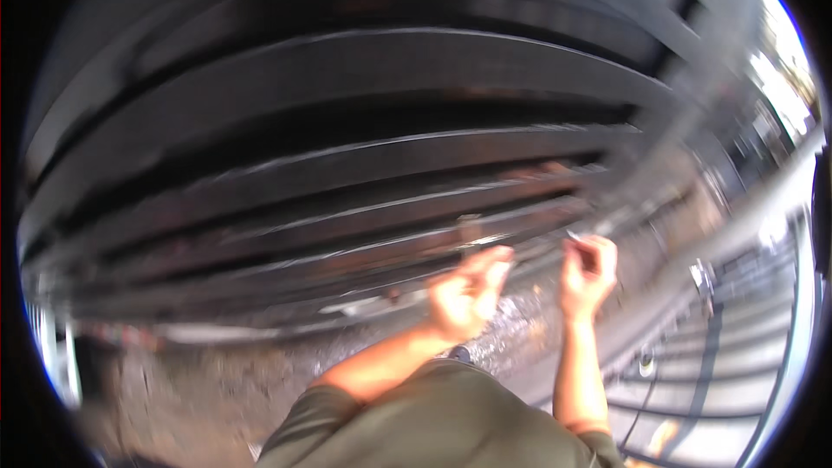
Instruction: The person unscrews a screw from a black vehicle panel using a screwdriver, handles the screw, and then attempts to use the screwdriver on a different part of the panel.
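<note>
My left hand (470, 295) is raised in front of dark horizontal metal slats (364, 69), its blurred fingers partly bent and apart, with nothing visible in them. A small, pale yellowish piece (471, 230), too smeared to name, shows just beyond its fingertips. To its right, my right hand (588, 267) has thumb and fingers closed on a small light thing that I cannot make out. Whether either hand touches the slats is unclear.
A grimy ground strip (191, 381) runs below the slats, with a dark shoe tip (459, 354) under my body. A pale diagonal rail (737, 217) and grey barred metalwork (702, 364) are on the right. The whole view is blurred.
</note>
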A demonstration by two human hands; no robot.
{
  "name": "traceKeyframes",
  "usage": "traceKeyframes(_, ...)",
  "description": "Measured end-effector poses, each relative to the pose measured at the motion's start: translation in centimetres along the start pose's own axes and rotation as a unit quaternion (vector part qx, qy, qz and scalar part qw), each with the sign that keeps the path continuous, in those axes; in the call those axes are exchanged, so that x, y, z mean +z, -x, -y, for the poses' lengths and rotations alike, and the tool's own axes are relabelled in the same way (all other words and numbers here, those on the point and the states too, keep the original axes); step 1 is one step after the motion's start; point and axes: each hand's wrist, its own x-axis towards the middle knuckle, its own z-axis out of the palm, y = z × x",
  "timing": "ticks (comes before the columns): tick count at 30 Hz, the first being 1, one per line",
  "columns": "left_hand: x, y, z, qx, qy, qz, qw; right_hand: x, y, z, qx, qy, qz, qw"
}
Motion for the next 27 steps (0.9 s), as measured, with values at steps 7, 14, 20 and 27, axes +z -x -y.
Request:
traceKeyframes(7,0.3,-0.4,0.2,-0.032,-0.013,0.041,0.999,-1.5,-0.4,-1.1,-0.088,0.087,-0.027,0.992)
traceKeyframes(14,-0.2,-0.2,0.5,-0.020,-0.021,0.047,0.998,-0.2,1.6,-0.3,0.296,-0.209,-0.034,0.932)
traceKeyframes(20,-0.4,-0.3,0.3,-0.025,-0.015,0.045,0.999,-0.9,1.1,-0.4,-0.068,0.110,-0.014,0.992)
traceKeyframes(27,-0.5,-0.2,0.5,-0.041,0.007,0.060,0.997,0.1,1.6,-0.1,0.327,-0.271,-0.062,0.903)
